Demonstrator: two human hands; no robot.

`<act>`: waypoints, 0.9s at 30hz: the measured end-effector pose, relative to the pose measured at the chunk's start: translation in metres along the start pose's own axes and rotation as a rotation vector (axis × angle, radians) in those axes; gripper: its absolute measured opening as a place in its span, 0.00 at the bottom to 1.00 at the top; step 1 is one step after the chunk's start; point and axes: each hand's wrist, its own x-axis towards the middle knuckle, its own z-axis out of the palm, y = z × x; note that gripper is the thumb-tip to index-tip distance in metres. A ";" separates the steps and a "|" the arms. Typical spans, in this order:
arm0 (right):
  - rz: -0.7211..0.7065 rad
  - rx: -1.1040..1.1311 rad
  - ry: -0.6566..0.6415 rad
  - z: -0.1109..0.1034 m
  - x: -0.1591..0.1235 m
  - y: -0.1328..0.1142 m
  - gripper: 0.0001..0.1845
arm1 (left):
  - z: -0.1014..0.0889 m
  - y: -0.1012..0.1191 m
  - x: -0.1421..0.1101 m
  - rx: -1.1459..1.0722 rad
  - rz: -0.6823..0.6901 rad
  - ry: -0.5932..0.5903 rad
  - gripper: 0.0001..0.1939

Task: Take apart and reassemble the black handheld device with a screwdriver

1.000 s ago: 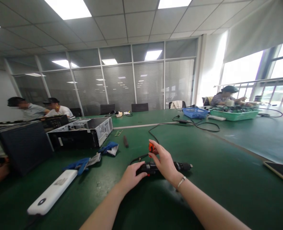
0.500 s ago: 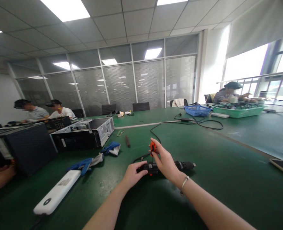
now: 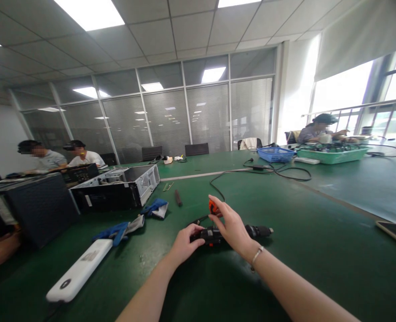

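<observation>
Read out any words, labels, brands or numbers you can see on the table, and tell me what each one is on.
None is legible.
White power strip: grey label patch and round mark, too blurred.
Open computer case: small white sticker, too small.
Black tool under the left hand and right hand: no readable marking.

A black power tool lies flat on its side on the green table mat, its dark chuck end pointing right and a red patch showing at mid-body. Just above it sits a small orange-handled piece, held upright. A black cord trails off from the tool's left end.
</observation>
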 end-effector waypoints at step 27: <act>-0.040 -0.008 -0.083 0.045 -0.002 -0.029 0.31 | 0.003 -0.009 0.001 0.012 0.077 0.063 0.08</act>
